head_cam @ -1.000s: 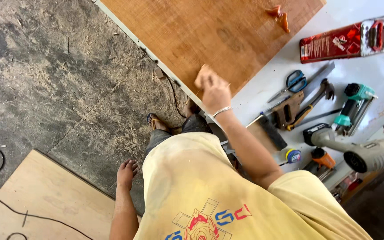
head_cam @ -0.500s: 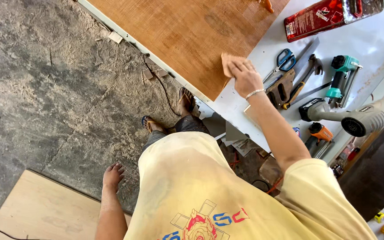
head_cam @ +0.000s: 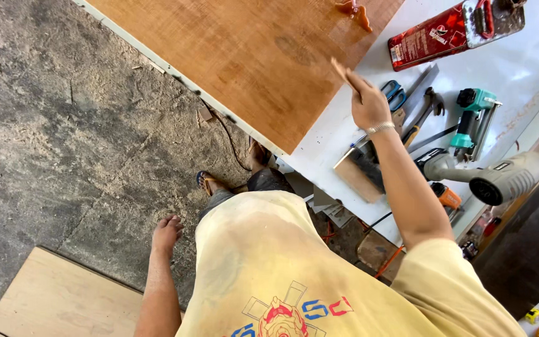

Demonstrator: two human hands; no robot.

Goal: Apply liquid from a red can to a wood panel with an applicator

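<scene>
My right hand (head_cam: 369, 105) is raised over the white workbench (head_cam: 332, 134), just past the right edge of a large brown plywood board (head_cam: 251, 50). It is shut on a small thin tan piece (head_cam: 340, 68), sandpaper or a wood slip, that sticks up from the fingers. A metal bracelet sits on that wrist. My left hand (head_cam: 166, 232) hangs at my side above the dusty floor, fingers loose, holding nothing.
Blue-handled scissors (head_cam: 394, 93), a wrench (head_cam: 425, 109), a teal nail gun (head_cam: 474, 122), a grey power tool (head_cam: 500, 178), an orange tool (head_cam: 447, 196) and a red can (head_cam: 428, 37) lie on the bench. A pale plywood sheet (head_cam: 57, 299) lies on the floor.
My right hand has lifted the tan piece off the board's corner and moved it right, over the tools. My left arm still hangs at my side.
</scene>
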